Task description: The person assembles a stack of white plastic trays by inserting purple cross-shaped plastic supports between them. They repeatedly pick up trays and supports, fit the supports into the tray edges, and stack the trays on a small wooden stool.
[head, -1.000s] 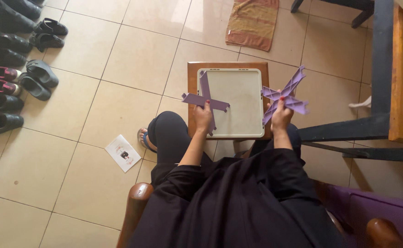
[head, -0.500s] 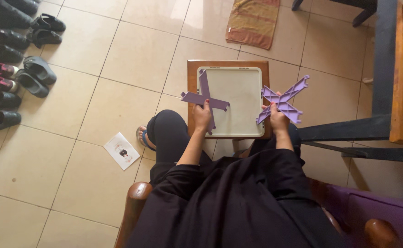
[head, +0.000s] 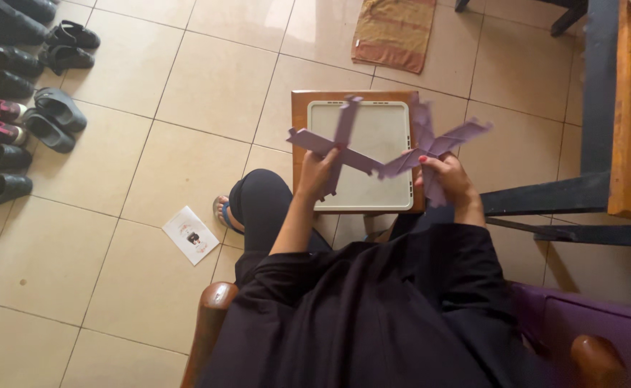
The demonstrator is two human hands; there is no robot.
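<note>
My left hand grips a purple plastic cross-shaped piece above a white square tray. My right hand holds a second purple cross piece at the tray's right edge. The two crosses are tilted toward each other, and their inner arm tips nearly meet over the tray's middle. The tray lies on a small brown wooden stool in front of my knees. I sit in a chair, dressed in black.
Several dark shoes line the left edge of the tiled floor. A white leaflet lies by my sandalled foot. An orange striped mat lies beyond the stool. A dark-framed wooden table stands at the right, with purple chair upholstery below it.
Both hands have swung their purple crosses inward over the tray, and the pieces' inner arms have come close together. The right hand has turned its cross and shifted slightly right.
</note>
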